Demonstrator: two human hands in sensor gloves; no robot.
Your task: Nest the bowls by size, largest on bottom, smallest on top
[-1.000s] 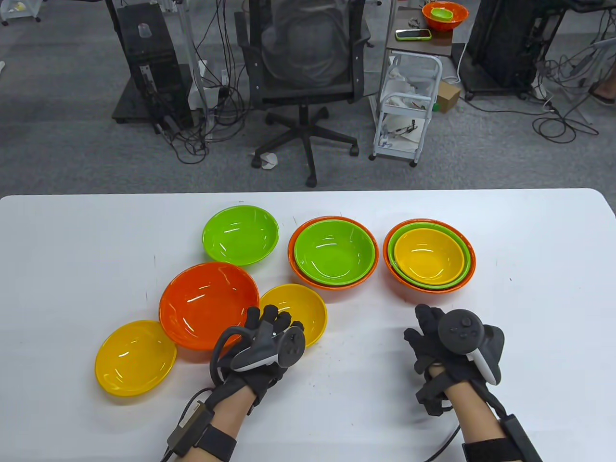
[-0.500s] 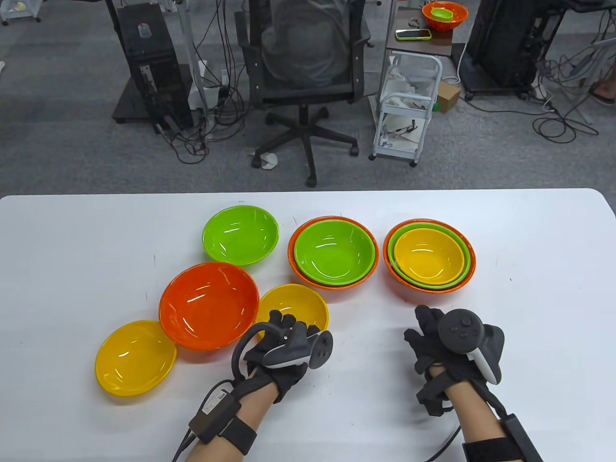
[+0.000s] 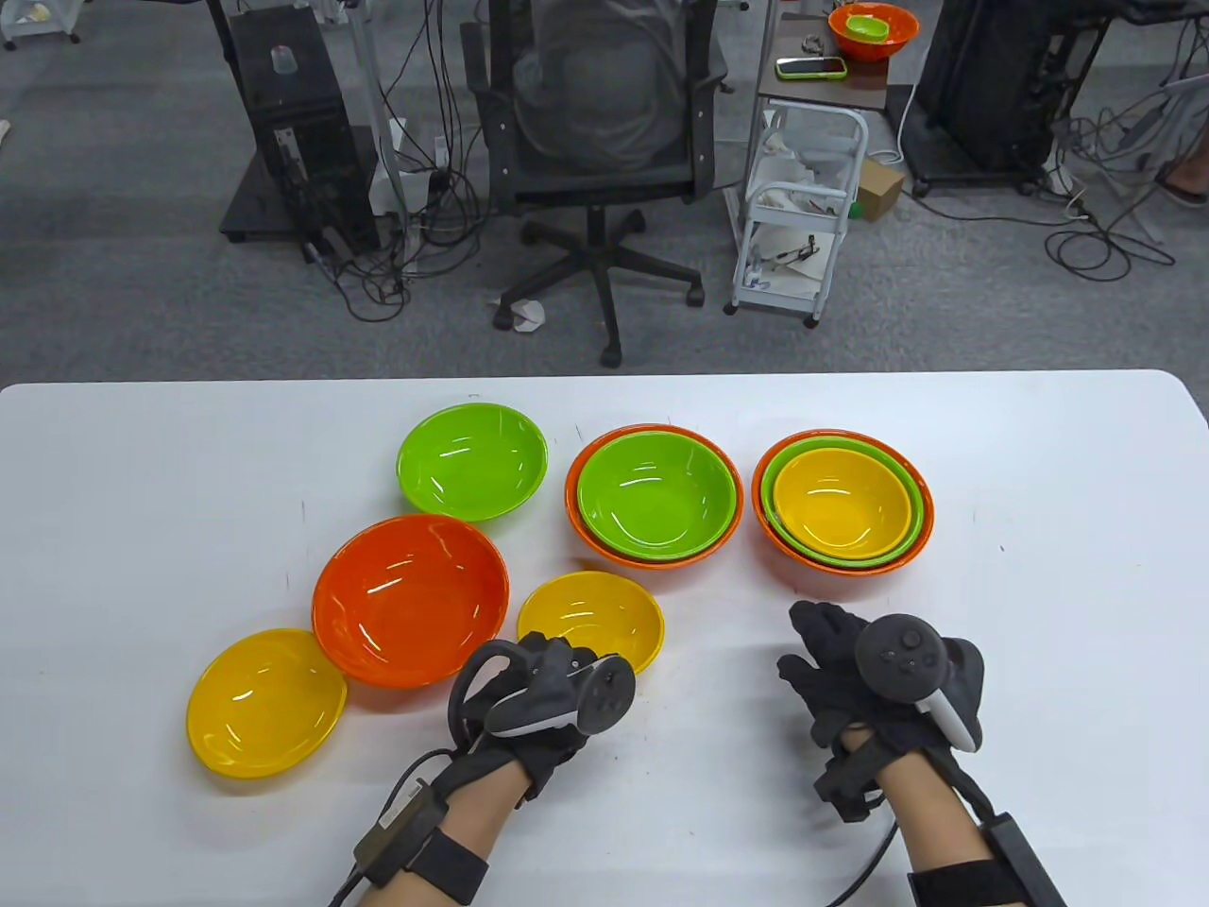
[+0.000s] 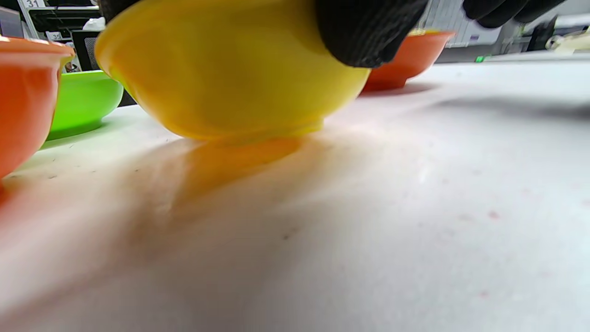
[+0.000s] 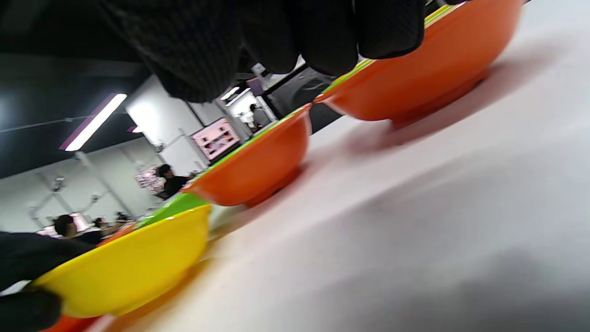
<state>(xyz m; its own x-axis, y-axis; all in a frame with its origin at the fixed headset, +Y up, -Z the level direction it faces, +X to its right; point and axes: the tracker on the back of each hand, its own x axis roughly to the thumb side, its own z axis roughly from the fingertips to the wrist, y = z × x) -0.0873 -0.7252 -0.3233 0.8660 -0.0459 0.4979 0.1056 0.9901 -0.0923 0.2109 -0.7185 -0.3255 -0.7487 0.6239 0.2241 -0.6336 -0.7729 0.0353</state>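
Note:
A small yellow bowl (image 3: pixel 593 616) sits near the table's front centre. My left hand (image 3: pixel 551 657) grips its near rim, and in the left wrist view a gloved finger (image 4: pixel 368 27) lies on the bowl's outer wall (image 4: pixel 221 74). The bowl is tilted, its base at or just off the table. My right hand (image 3: pixel 820 635) is empty, fingers loose, in front of a nested stack of orange, green and yellow bowls (image 3: pixel 842 499). An orange bowl with a green bowl inside (image 3: pixel 654 496) stands at centre. A large orange bowl (image 3: pixel 409 597), a lone green bowl (image 3: pixel 472 460) and another yellow bowl (image 3: pixel 266 702) lie to the left.
The white table (image 3: pixel 1039 614) has bare surface at the right and front. In the right wrist view the held yellow bowl (image 5: pixel 129 267) and both orange stacks (image 5: pixel 258 170) show side-on. A chair and carts stand beyond the far edge.
My left hand has moved right and closed on the small yellow bowl's near rim. The bowl has shifted right, away from the large orange bowl. My right hand has drifted slightly left.

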